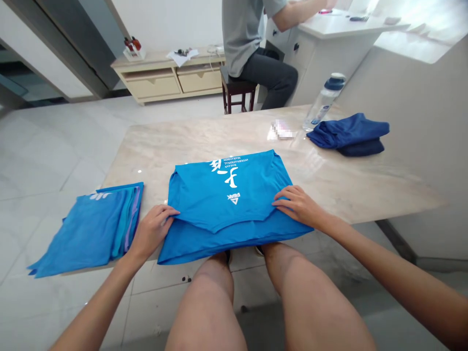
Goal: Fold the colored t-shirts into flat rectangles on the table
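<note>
A blue shirt (pixel 256 180) with white lettering lies partly folded on the marble-look table (pixel 146 141), its lower edge hanging over the table's near side. My left hand (pixel 155 224) pinches the shirt's left side, thumb and fingers closed on the cloth. On the opposite side, my right hand (pixel 298 204) grips the right edge, its fingers lying over the fabric. To the left of my left hand is a stack of folded shirts (pixel 91 224) in blue, teal and purple, its near end reaching past the table edge.
A clear bottle (pixel 320 107) with a blue cap stands at the back right beside dark blue cloth (pixel 351 134). A small blurred item (pixel 281 130) lies near them. Beyond the table, a person (pixel 243 39) sits on a dark stool (pixel 237 90) near a low cabinet (pixel 157 85).
</note>
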Action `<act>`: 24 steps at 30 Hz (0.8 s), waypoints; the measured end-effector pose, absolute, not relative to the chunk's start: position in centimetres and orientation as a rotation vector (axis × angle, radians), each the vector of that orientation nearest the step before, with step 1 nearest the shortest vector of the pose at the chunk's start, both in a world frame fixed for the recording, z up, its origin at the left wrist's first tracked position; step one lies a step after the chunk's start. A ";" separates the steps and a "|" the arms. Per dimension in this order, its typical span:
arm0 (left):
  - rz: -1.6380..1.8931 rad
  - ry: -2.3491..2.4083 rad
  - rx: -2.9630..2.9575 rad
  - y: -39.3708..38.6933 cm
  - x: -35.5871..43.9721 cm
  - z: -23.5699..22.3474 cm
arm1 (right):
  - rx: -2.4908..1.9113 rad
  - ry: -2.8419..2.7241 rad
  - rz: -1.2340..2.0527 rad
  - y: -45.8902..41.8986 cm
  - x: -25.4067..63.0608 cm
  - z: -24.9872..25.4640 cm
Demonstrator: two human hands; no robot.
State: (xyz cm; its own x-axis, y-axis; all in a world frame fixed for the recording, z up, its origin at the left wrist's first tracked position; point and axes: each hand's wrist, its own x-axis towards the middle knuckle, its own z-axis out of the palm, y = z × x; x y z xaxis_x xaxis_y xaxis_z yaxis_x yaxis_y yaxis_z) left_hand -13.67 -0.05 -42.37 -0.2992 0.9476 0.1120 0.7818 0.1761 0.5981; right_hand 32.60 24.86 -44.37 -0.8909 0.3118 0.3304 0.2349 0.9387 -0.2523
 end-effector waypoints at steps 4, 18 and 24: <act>0.879 2.262 1.621 -1.1 -13.6 -41.3 | -0.402 -2.629 0.301 24.2 33.1 -43.4; 0.849 2.115 2.149 -7.1 -13.1 -41.6 | -0.221 -2.687 0.368 18.9 36.3 -41.7; 0.824 2.130 2.020 -3.5 -12.4 -42.0 | -0.798 -2.554 0.383 22.8 34.2 -42.8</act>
State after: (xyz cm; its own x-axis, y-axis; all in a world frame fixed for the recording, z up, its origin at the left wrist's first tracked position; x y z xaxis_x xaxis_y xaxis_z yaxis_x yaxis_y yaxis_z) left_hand -12.39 -3.51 -41.99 -0.1199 0.9486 0.2929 0.8987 -0.0217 0.4380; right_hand 34.20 22.84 -42.83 -0.7392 0.5919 0.3213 0.4716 0.7955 -0.3805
